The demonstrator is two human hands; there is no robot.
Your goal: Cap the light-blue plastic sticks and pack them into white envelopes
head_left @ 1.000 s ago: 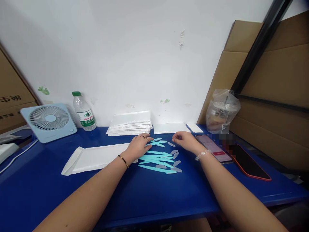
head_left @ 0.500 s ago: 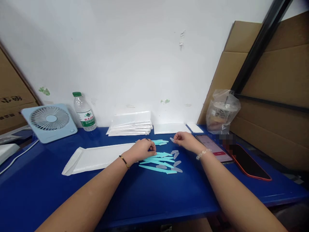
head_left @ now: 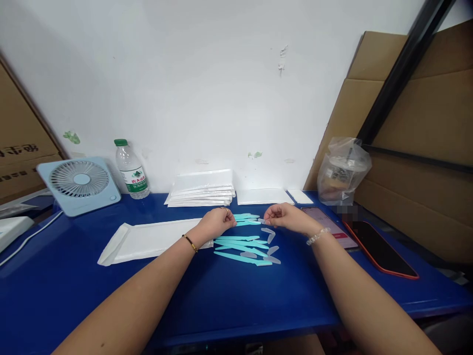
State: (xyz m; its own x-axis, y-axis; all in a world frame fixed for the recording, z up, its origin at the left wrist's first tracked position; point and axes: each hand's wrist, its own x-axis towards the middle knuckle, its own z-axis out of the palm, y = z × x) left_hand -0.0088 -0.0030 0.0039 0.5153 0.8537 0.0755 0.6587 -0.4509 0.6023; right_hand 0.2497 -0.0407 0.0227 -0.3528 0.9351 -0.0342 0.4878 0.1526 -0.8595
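My left hand (head_left: 219, 222) is closed, its thumb and fingers pinching the handle of a turquoise eyebrow razor (head_left: 248, 223) that points right. My right hand (head_left: 284, 217) pinches a small clear blade cap (head_left: 261, 221), held close to that razor's tip; whether they touch I cannot tell. Just behind the held razor lie other turquoise razors (head_left: 247, 216). Nearer me is a loose pile of several more razors (head_left: 240, 243), blades to the right. Several loose clear caps (head_left: 272, 250) are scattered around the blade ends.
A white padded envelope (head_left: 148, 241) lies at left, partly under my left forearm. Along the wall stand a blue fan (head_left: 81, 185), a water bottle (head_left: 132, 172), stacked white envelopes (head_left: 201, 188) and a bagged drink cup (head_left: 343, 172). Two phones (head_left: 328, 227) (head_left: 380, 251) lie at right.
My left hand has moved away from the near pile toward the back, now with a razor in its fingers. My right hand has brought the cap slightly down, beside the razor's tip.
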